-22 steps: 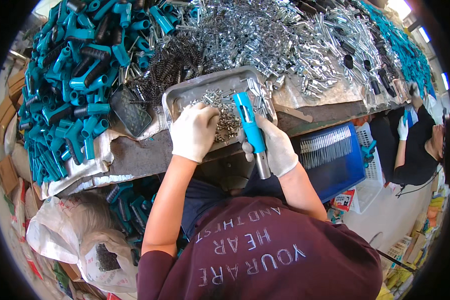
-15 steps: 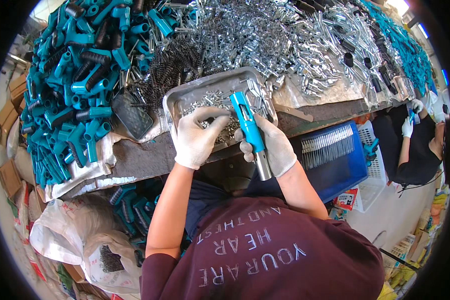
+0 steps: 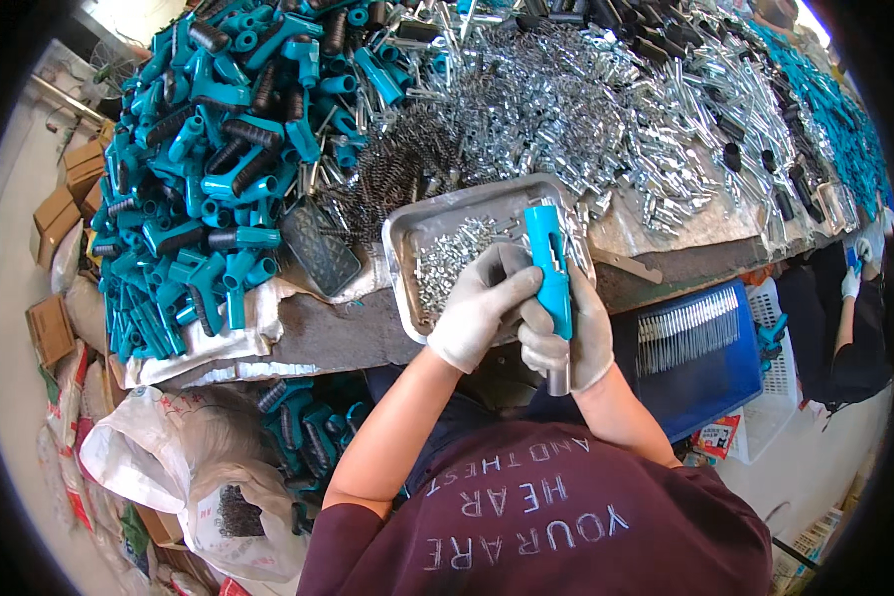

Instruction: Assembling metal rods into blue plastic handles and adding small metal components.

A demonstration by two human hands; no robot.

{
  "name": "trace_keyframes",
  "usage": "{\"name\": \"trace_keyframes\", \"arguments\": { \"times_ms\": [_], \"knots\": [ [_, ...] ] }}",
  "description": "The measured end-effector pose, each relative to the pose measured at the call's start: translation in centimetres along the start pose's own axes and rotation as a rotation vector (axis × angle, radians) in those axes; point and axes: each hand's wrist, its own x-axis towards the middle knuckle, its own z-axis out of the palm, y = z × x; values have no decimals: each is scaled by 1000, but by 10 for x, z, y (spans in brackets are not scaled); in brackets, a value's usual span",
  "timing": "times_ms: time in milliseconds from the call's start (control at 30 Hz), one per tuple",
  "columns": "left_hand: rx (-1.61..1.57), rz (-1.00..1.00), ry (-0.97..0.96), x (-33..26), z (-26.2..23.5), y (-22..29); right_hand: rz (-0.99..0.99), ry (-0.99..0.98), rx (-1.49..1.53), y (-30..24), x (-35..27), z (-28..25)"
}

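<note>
Both hands wear pale work gloves and meet over the near right side of a metal tray [image 3: 399, 283]. In my right hand [image 3: 592, 338] is a teal tubular tool housing [image 3: 544, 238], held tilted with a slot in its side; fingers wrap round its lower part. A shiny metal tube [image 3: 558, 381] sticks out of its lower end. My left hand [image 3: 479, 310] is closed in a pinch, thumb and fingertips against the housing's left side. Whatever those fingertips hold is hidden. Small silver pins [image 3: 457, 256] lie loose in the tray behind the left hand.
Teal pistol-shaped housings [image 3: 238, 149] are heaped at left, beside a dark phone [image 3: 320, 246]. Dark springs [image 3: 407, 149] and silver parts [image 3: 566, 99] cover the far bench. A blue bin [image 3: 705, 382] of metal rods stands below at right. A co-worker [image 3: 832, 328] sits far right.
My left hand has come from over the tray to the housing's side. The housing is turned more upright in my right hand. The whole view has shifted, moving the scene rightward and down.
</note>
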Motion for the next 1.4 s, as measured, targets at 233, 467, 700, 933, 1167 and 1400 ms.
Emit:
{"name": "trace_keyframes", "arguments": {
  "times_ms": [233,467,700,933,1167,1400],
  "knots": [
    [666,-54,-243,-16,17,-10,-479,360,-964,-16,8,25],
    [395,-302,-515,10,3,-1,-480,449,-250,-32,22,18],
    [1082,309,278,157,-41,113,-416,492,-608,-37,23,-18],
    [802,468,638,313,-126,174,-313,493,-903,-31,29,-25],
    [975,566,584,263,-124,171,-247,434,-785,-33,26,-11],
    [739,396,106,74,-59,122,-264,438,-794,-36,25,-15]
  ]
}}
